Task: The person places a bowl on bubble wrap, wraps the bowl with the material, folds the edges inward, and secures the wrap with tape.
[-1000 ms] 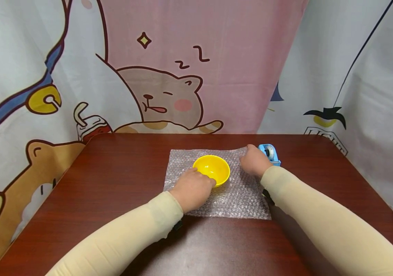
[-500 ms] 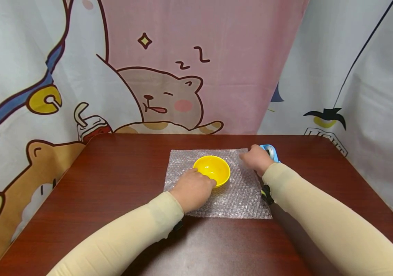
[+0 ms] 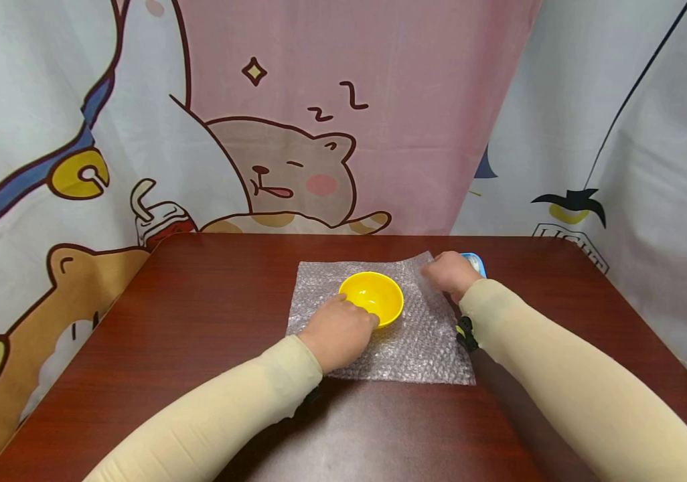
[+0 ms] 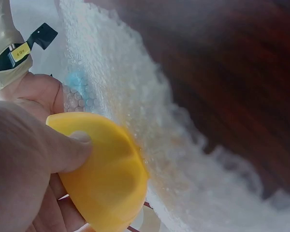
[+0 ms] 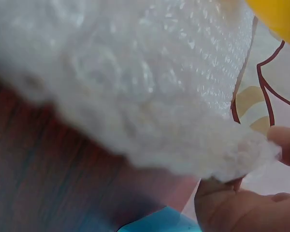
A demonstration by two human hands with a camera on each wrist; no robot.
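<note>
A yellow bowl stands upright on a sheet of bubble wrap in the middle of the table. My left hand holds the bowl by its near left side; in the left wrist view the thumb lies on the outer wall of the bowl and the fingers go over the rim. At the far right corner of the sheet is my right hand. It pinches that corner of the bubble wrap between thumb and fingers, and the corner is lifted off the table.
A light blue tape dispenser stands just behind my right hand, mostly hidden by it. The brown wooden table ends at a printed cloth backdrop, which also hangs along both sides.
My right hand has pinched the sheet's far right corner and raised it. It shifted slightly right, covering more of the tape dispenser. The left hand and bowl stay almost in place.
</note>
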